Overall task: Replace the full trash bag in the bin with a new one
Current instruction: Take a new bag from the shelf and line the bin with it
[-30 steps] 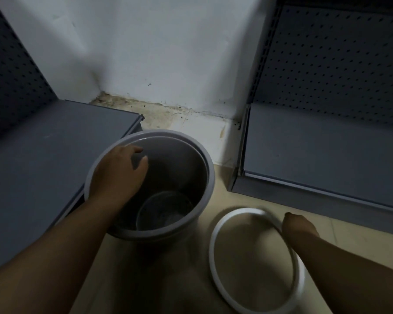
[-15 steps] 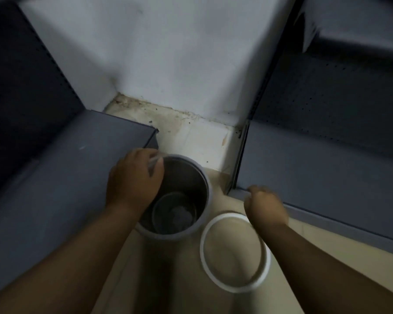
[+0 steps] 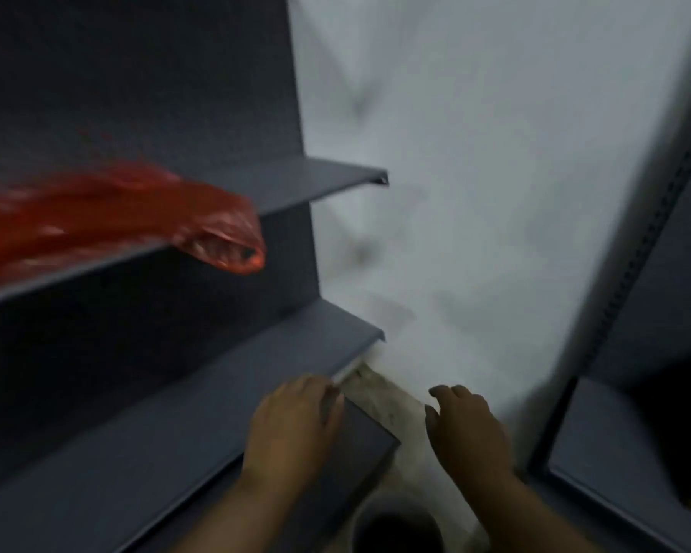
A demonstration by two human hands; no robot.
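A red plastic bag [image 3: 136, 217] lies on a grey shelf [image 3: 328, 181] at the left, its end hanging over the shelf's front edge. The grey bin [image 3: 395, 528] shows only as a dark mouth at the bottom edge, between my forearms. My left hand [image 3: 292, 429] hovers in the air in front of the lowest shelves, fingers loosely bent, holding nothing. My right hand [image 3: 467, 429] is raised beside it in front of the white wall, fingers relaxed and empty. The view is blurred. The white ring is out of view.
Grey shelves [image 3: 256, 377] step down the left side against a dark pegboard back. A second grey shelf unit [image 3: 615, 453] stands at the right. A white wall [image 3: 475, 193] fills the gap between them, with stained floor [image 3: 380, 393] at its foot.
The view has swung upward, bringing the red bag on the shelf into sight. Both hands have left the bin and the white ring and risen, empty.
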